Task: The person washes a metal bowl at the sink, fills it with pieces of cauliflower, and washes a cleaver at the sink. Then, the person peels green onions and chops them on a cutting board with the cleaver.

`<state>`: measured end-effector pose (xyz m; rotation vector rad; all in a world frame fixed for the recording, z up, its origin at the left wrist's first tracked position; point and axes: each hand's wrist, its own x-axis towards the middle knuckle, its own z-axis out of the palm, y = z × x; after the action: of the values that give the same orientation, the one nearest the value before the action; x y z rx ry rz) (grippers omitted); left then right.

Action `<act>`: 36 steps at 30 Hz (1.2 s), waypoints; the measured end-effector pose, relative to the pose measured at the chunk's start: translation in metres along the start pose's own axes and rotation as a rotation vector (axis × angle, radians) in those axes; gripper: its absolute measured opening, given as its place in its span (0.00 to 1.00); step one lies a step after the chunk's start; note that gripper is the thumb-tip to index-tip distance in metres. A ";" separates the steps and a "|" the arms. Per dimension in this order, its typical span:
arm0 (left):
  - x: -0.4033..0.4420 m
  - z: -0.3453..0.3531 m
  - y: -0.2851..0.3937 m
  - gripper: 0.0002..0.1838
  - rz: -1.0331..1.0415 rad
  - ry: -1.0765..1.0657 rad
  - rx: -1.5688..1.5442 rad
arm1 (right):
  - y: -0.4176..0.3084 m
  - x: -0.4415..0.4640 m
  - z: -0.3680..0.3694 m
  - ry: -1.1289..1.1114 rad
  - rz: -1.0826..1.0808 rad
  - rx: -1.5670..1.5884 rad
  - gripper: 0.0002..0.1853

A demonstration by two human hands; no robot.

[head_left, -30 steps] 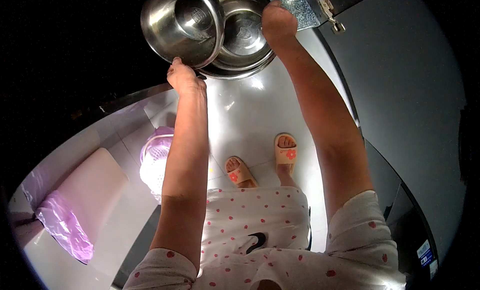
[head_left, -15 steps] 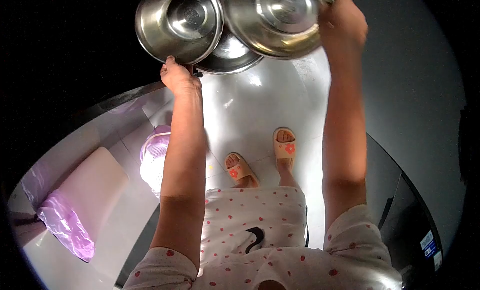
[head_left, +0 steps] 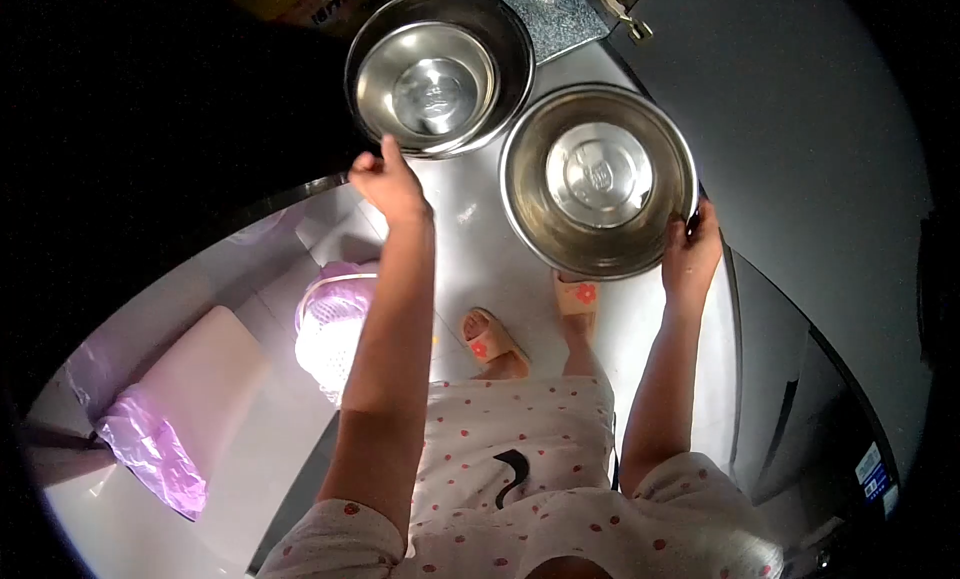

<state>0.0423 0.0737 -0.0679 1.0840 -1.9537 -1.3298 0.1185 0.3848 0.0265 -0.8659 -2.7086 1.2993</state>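
Note:
My right hand (head_left: pixel 693 254) grips the rim of a large stainless steel basin (head_left: pixel 600 174) at its lower right, thumb on the inner side. The basin is tipped so its inside faces me. Up and to the left, a smaller steel bowl (head_left: pixel 432 84) sits inside a darker steel basin (head_left: pixel 515 49). By the lower rim of that pair is my left hand (head_left: pixel 392 184). One digit of it points up at the rim, apart from the others, and it seems to hold nothing. Whether it touches the rim is hard to tell.
A purple-lined basket (head_left: pixel 335 319) stands on the floor at left, near a pale bin-like box (head_left: pixel 205 389) with a purple bag (head_left: pixel 155 454). A speckled grey surface (head_left: pixel 565 24) and a brass-coloured metal fitting (head_left: pixel 625 14) are at the top. Slippered feet (head_left: pixel 495 339) stand below the basins.
The left bowl now sits inside the darker basin, and my left hand's fingers have loosened from it. My right hand has brought its basin down and nearer to me, apart from the others.

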 end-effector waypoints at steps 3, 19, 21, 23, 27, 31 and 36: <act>-0.044 -0.004 0.022 0.31 -0.878 -0.290 -0.223 | 0.012 -0.016 -0.003 -0.022 0.067 0.041 0.12; 0.041 0.045 -0.007 0.22 -0.948 -0.187 -0.777 | 0.009 -0.045 -0.021 -0.126 0.047 -0.037 0.10; 0.040 0.035 0.015 0.29 -0.928 -0.214 -0.873 | 0.007 -0.049 -0.021 -0.172 0.176 0.052 0.12; 0.026 0.008 0.022 0.34 -0.872 -0.482 -0.596 | 0.001 -0.057 -0.026 -0.170 0.171 0.114 0.12; -0.051 -0.079 0.081 0.38 -0.771 -1.201 -0.415 | -0.024 -0.080 -0.053 -0.175 0.144 0.093 0.10; -0.110 -0.167 0.118 0.30 -0.840 -1.234 -0.099 | -0.055 -0.109 -0.097 -0.229 0.104 -0.037 0.12; -0.149 -0.218 0.169 0.22 -0.976 -1.155 -0.056 | -0.101 -0.150 -0.165 -0.226 -0.011 0.012 0.16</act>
<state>0.2387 0.1230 0.1716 1.4935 -2.0453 -3.0296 0.2381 0.3789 0.2399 -0.7440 -2.8633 1.4949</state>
